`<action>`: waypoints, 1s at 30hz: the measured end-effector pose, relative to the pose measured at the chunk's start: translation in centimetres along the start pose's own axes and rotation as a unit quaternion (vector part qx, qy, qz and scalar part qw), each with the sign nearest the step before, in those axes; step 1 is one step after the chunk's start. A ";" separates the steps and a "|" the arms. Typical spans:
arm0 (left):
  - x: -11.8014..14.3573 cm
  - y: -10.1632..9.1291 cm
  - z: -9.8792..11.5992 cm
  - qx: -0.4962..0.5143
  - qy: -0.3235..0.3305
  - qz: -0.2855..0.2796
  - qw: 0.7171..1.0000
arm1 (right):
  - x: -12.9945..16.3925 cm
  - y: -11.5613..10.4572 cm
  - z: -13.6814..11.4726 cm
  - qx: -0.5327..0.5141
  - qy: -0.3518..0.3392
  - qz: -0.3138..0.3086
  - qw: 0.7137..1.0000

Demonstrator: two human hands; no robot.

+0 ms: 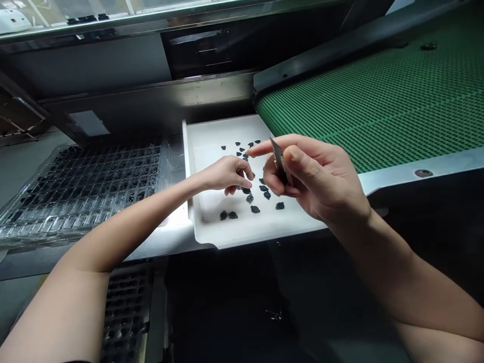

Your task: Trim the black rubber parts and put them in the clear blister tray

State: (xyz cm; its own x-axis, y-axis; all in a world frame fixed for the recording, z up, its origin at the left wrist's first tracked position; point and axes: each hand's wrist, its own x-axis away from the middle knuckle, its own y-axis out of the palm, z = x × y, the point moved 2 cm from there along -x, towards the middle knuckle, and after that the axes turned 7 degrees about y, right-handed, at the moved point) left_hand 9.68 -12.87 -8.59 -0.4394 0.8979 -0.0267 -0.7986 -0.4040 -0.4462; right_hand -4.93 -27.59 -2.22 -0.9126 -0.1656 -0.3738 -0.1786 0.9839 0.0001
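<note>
In my right hand [317, 176] a thin grey metal blade [278, 155] with a pointed tip is pinched between the thumb and curled fingers, while the index finger stretches out to the left. My left hand [229, 174] hovers over the white tray [212, 233], its fingers bent downward and apart, with nothing visible in them. Several small black parts [255, 209] with rounded bodies and pointed ends lie scattered in the tray. Some sit close under my left fingertips, partly hidden by both hands. I cannot tell whether the left fingers touch any of them.
To the right a green mesh conveyor belt [378, 116] slopes up from the white tray, carrying a dark part [428, 46] near its far end. Clear plastic trays [86, 186] holding rows of black parts stand at left. Another filled tray [126, 307] sits lower down. A metal ledge [151, 96] runs behind.
</note>
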 end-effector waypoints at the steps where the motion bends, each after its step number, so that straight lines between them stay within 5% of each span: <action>1: 0.2 -0.3 -0.1 0.006 -0.002 -0.001 1.000 | -0.2 0.2 -0.1 0.017 0.004 0.005 1.000; 10: 1.6 -1.0 -0.8 0.038 -0.014 -0.004 0.999 | -1.5 1.2 -0.9 0.050 0.001 0.046 0.998; 14: 2.5 -1.9 0.2 0.128 0.031 0.090 0.987 | -2.1 1.4 -1.1 0.054 -0.001 0.056 0.997; 19: 4.6 -2.8 1.2 0.272 0.086 0.237 0.928 | -4.0 2.2 -0.5 0.042 0.011 0.074 0.996; 23: 6.3 -2.6 1.5 0.287 0.151 0.294 0.899 | -6.3 3.0 1.4 0.052 0.029 0.087 0.994; 30: 8.0 -3.3 0.9 0.271 0.221 0.346 0.871 | -8.9 5.1 4.3 0.052 0.129 -0.010 0.990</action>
State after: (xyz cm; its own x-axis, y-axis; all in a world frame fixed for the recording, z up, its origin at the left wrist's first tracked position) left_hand 8.42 -4.57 -6.51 -0.7860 0.3384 -0.5173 -0.5359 -0.7901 0.2974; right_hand 3.90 -20.79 -2.91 -0.9754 -0.1826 -0.1232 -0.1702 0.9798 -0.1052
